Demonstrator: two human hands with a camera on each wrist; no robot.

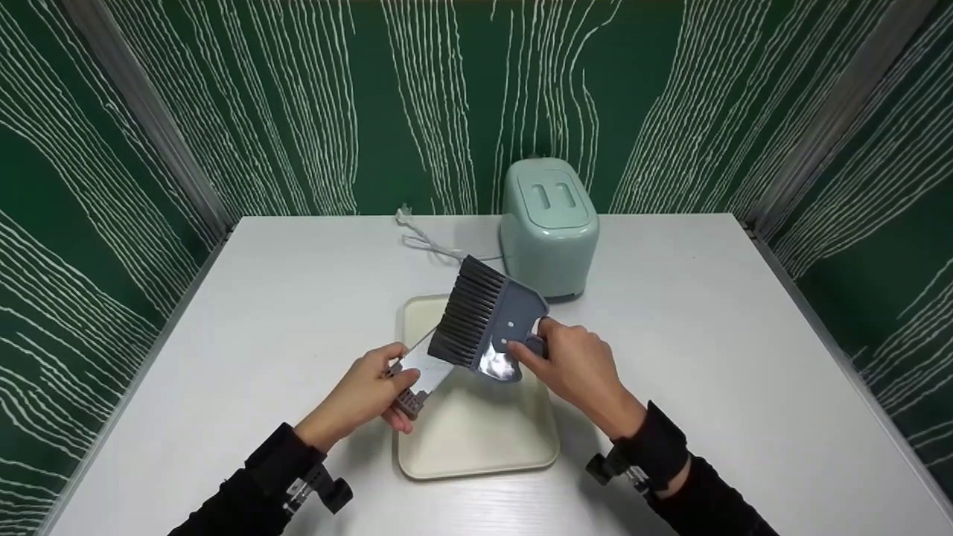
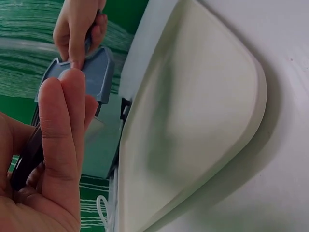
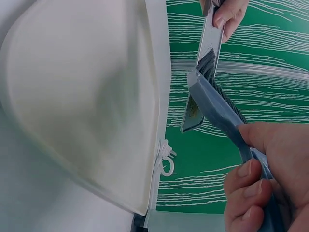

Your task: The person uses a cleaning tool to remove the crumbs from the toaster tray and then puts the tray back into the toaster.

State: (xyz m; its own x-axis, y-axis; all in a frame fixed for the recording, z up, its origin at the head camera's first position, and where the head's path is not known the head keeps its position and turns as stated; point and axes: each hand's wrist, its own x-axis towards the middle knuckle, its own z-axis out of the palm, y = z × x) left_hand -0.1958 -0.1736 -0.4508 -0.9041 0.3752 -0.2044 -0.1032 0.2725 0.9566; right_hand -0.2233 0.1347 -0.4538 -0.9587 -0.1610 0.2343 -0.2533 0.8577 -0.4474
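Note:
My left hand (image 1: 370, 389) grips a flat metal crumb tray (image 1: 430, 365) by its dark grey end, thumb on top. It is held tilted above a cream tray (image 1: 476, 454). In my right hand (image 1: 579, 366) is a blue-grey hand brush (image 1: 514, 316), gripped by the handle with the thumb along its back. The brush's dark bristles (image 1: 467, 313) overlap the metal plate in the head view. From the right wrist, the bristles lie against the plate (image 3: 208, 43), and brownish bits (image 3: 194, 108) show near its far end. The left wrist view mostly shows my left fingers (image 2: 60, 140).
A mint-green toaster (image 1: 555, 238) stands behind the cream tray, to the right. Its white cord and plug (image 1: 406, 217) lie on the white table (image 1: 298, 298) to its left. Green walls with white lines (image 1: 439, 97) enclose the table's back and sides.

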